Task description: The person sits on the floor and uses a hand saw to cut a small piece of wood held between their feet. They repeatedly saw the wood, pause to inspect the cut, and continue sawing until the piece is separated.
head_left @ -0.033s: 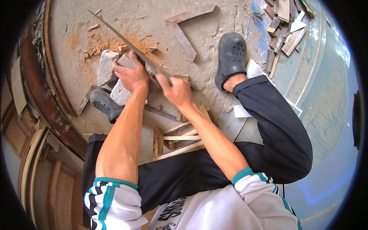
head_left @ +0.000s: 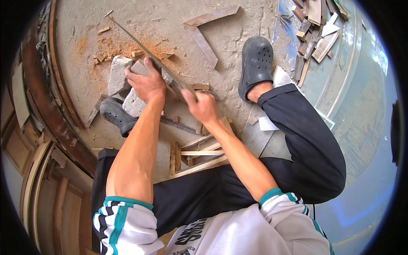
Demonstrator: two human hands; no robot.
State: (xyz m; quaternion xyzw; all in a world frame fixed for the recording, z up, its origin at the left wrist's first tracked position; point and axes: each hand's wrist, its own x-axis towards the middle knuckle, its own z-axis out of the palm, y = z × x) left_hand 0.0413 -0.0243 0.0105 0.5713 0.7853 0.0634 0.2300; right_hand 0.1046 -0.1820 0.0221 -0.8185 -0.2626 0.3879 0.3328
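Note:
My right hand is closed round the handle end of a handsaw, whose long narrow blade slants up and to the left. My left hand grips a short grey-brown piece of wood, thumb on the side toward the blade. The blade passes close along the right of that thumb; where its teeth meet the wood is hidden. Beneath and beside the left hand are a rough white block and another white block.
Orange sawdust and small offcuts lie beyond the blocks. Two joined strips form an angled wooden piece farther off. My dark clogs flank the work. Scrap wood is heaped at far right, with a wooden frame nearer me.
My right hand has drawn the saw back a little toward the lower right, and the blade's tip has come nearer. My left hand stays in place on the wood.

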